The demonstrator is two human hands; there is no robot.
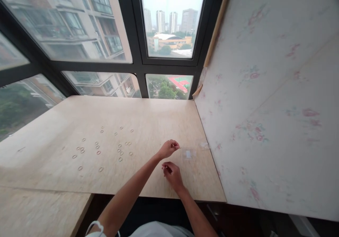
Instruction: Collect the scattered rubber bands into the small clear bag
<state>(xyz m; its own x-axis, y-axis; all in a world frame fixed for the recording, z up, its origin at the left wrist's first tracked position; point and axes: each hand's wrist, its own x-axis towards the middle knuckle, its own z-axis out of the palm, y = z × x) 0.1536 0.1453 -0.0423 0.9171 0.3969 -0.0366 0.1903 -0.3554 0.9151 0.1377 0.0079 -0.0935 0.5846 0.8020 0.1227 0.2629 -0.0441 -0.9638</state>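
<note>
My left hand [169, 148] is over the pale tabletop, its fingers pinched together near the left side of a clear plastic box [188, 154]. A thin light bit seems to stick out at its fingertips, too small to make out. Closer to the table's front edge is my right hand [171, 173], fingers curled in; whether anything is between them is hidden. Several thin rings lie scattered on the left part of the table, among them a red ring [99, 152] and a pale ring [101, 169].
The wooden tabletop [148, 124] meets a flowered wall [254, 124] on the right and dark-framed windows at the back. A crumpled clear plastic piece [203, 144] lies by the wall. A lower board [39, 208] adjoins at the front left.
</note>
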